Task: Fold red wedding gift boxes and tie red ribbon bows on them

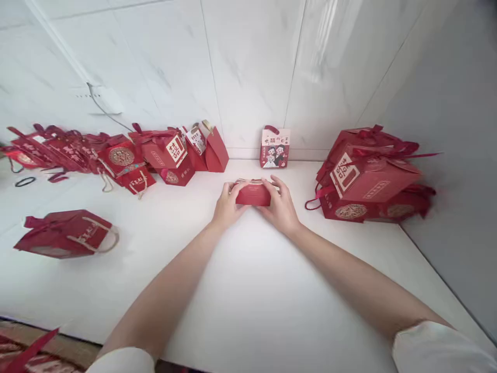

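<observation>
Head view shows two bare hands out in front, over a white counter (248, 290). The left hand (229, 204) holds one end of a small red box (253, 196), and the right hand (281, 204) holds the other end. Each grip is closed around its side of the box, with the thumb low and the fingers up near the top edge. The small red box is in the middle of the counter, near the wall (252, 77).

Just behind it, by the wall, stands a little box with a cartoon couple (275, 150) on it. It has a red loop on top.

Over on the right is a pile of red gift boxes (373, 176) with ribbons and gold marks. Some sit on top of others. On the left, a long row of red bags and boxes (128, 155) goes along the wall. Nearer to the person, a red bag with a pale rope handle (73, 233) lies on the counter. A black ring (25, 182) lies at the far left. A thin gray cord (103, 109) hangs down the wall.
</observation>
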### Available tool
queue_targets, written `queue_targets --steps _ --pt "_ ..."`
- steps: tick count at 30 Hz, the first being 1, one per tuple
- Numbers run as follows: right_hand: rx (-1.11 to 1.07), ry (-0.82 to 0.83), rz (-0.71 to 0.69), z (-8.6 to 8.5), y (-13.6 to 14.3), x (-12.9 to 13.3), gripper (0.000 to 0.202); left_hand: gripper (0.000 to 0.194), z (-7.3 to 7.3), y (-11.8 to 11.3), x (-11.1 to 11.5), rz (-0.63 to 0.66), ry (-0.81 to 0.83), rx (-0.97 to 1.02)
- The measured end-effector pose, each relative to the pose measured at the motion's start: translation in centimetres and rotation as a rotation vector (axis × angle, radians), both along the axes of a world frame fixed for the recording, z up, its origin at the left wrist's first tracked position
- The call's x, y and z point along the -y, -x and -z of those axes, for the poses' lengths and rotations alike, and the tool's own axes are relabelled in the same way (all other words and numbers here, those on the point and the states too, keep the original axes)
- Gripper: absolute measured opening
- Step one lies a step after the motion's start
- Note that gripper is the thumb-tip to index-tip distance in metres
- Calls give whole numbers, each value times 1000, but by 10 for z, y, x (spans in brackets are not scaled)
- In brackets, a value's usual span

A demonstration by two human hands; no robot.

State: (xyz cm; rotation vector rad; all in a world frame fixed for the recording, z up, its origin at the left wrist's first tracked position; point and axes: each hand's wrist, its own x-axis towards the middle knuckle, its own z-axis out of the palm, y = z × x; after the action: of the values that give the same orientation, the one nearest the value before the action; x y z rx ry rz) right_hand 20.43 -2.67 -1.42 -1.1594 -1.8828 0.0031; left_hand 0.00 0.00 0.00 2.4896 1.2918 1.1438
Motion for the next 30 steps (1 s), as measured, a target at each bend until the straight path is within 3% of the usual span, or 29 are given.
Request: queue_targets --steps 4,13,20,30 --pt "17 -1 -20 -1 1 1 63 73 -2 -1 0 -1 -4 10" --pt "36 24 -43 -3 -2 0 67 66 -2 -3 0 13 -27 54" --pt "-1 -24 -111 -2 -4 0 38 70 -2 -3 -2 32 -29 101" --pt "-9 17 -90 -2 -4 2 34 70 -3 -3 -1 41 -8 106"
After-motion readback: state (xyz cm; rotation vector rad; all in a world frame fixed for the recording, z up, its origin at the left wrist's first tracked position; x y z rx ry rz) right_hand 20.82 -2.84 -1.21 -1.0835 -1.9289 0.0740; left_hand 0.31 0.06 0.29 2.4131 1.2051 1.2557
